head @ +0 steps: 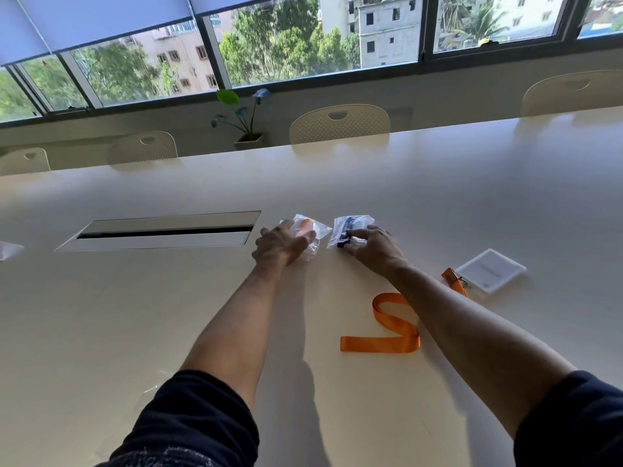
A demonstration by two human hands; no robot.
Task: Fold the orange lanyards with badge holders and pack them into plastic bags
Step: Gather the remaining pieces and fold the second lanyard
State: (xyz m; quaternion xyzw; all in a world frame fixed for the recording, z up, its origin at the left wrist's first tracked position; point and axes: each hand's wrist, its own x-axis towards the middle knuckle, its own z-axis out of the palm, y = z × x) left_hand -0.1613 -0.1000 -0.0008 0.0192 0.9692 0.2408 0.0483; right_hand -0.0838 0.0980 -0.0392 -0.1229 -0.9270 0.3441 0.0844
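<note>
Table [438,183]: long, pale, filling the near and middle scene; a recessed cable hatch [161,230] is set into it at left.

Chairs [339,124]: cream, perforated backs, ranged along the far edge below the windows [303,42].

Potted plant [247,129]: far side, between two chairs.

Orange lanyard [392,326]: loose on the table, near and right of centre, strap curling in an S and passing under the right forearm to its clip at a clear badge holder [490,270], which lies flat at right.

Left plastic bag [308,235]: centre of the table, orange strap visible inside. The left hand [281,246] rests on it, fingers laid over the plastic; the exact grip cannot be told.

Right plastic bag [350,230]: just beside the first, dark contents showing. The right hand [376,247] pinches its near edge with curled fingers.
</note>
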